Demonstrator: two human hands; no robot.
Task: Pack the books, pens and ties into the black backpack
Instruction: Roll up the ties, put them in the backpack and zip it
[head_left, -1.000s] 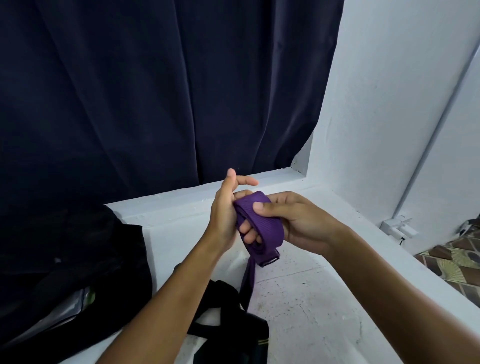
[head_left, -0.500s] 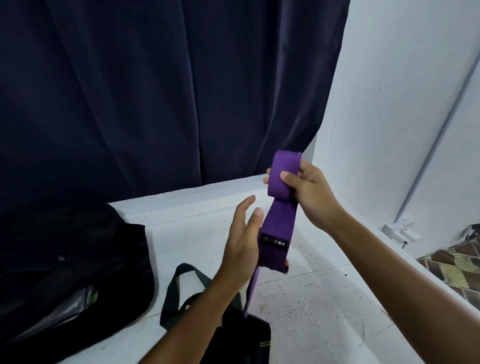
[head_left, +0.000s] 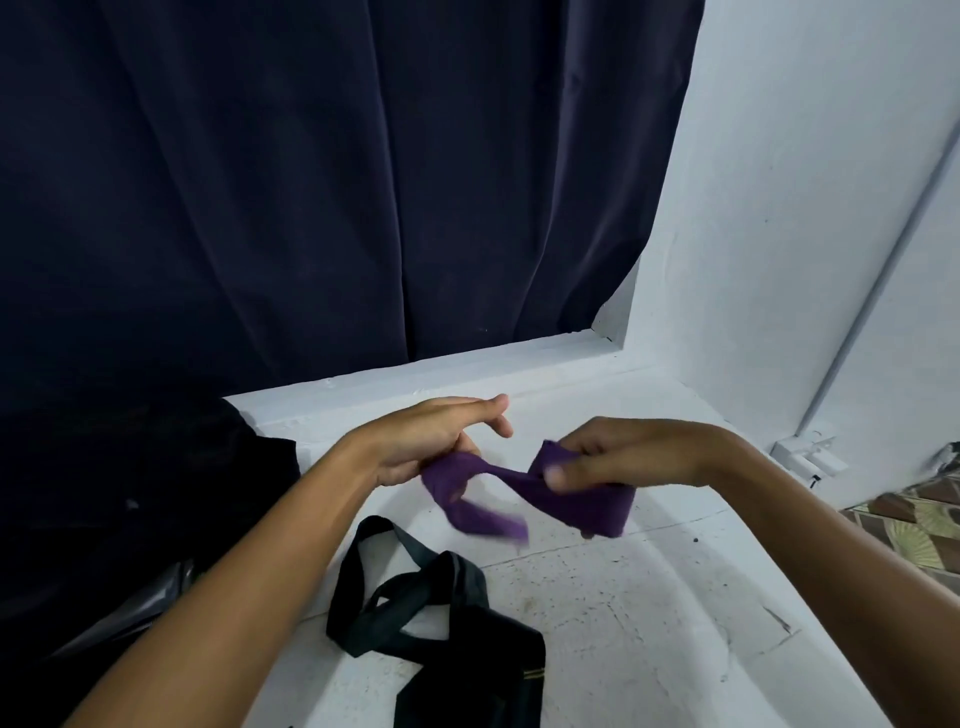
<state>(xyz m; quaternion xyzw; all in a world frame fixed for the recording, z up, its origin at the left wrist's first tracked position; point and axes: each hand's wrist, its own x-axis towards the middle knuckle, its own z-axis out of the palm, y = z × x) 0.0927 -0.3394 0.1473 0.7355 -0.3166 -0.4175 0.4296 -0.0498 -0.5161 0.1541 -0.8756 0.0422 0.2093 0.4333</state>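
Curtain fabric, dark navy and hanging in heavy folds (head_left: 311, 182), fills the far left and middle of the view, ending at a white painted ledge (head_left: 467, 364). A pale blue-white wall (head_left: 779, 182) closes the right side. The white speckled tabletop (head_left: 649, 597) runs from that ledge toward the near edge. At the left sits the black fabric backpack (head_left: 156, 509), partly lost in shadow (its opening cannot be made out), with something grey and glossy showing at its near edge.

On the tabletop near the middle lies a dark green-black necktie (head_left: 431, 608), loosely looped and tangled, just right of the backpack and below both forearms.

Above the table, held clear of it, is the purple ribbed necktie (head_left: 576, 493), stretched and twisted between the two hands, its loose end blurred. The right hand (head_left: 634, 457) pinches a folded section of it, thumb in front and fingers curled over the top. The left hand (head_left: 431, 441) holds the other end with its lower fingers and thumb, while the upper fingers lie extended toward the right.
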